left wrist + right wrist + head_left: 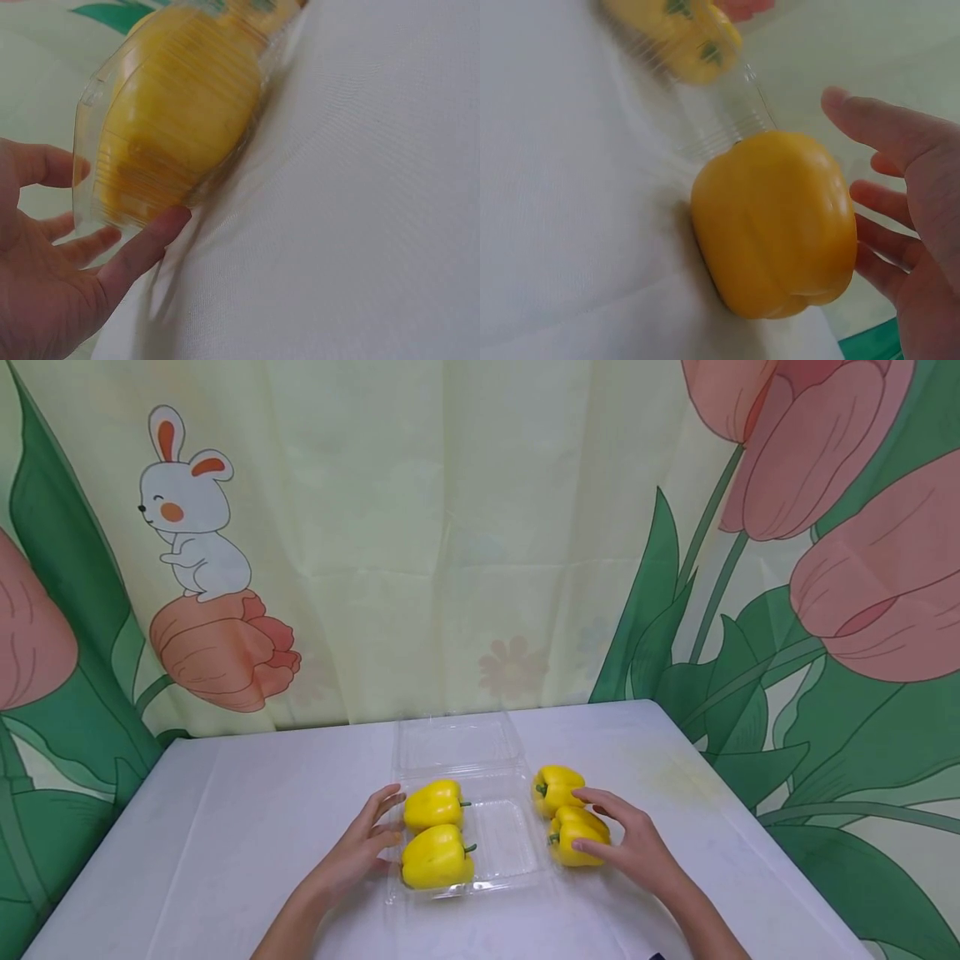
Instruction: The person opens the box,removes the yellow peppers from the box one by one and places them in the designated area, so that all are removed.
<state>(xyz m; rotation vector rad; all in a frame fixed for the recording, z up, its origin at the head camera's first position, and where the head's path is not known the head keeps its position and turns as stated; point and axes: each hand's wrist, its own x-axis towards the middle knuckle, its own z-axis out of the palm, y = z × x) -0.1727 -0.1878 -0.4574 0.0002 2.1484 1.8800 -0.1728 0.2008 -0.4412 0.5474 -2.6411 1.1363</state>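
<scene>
A clear plastic clamshell container (506, 835) lies with its lid (457, 743) folded back, away from me. Two yellow bell peppers, a rear one (433, 806) and a front one (437, 858), sit in its left half with stems toward the right. My left hand (358, 845) rests at the container's left wall, fingers spread and thumb low by its base in the left wrist view. To the container's right, two more yellow bell peppers, a farther one (555, 787) and a nearer one (573, 835), lie on the table. Around the nearer pepper's right side, my right hand (633, 833) is loosely spread.
A white cloth covers the table (247, 827), whose far edge runs close to a curtain (375, 568) printed with tulips and a rabbit. The container's right half shows its bare clear base.
</scene>
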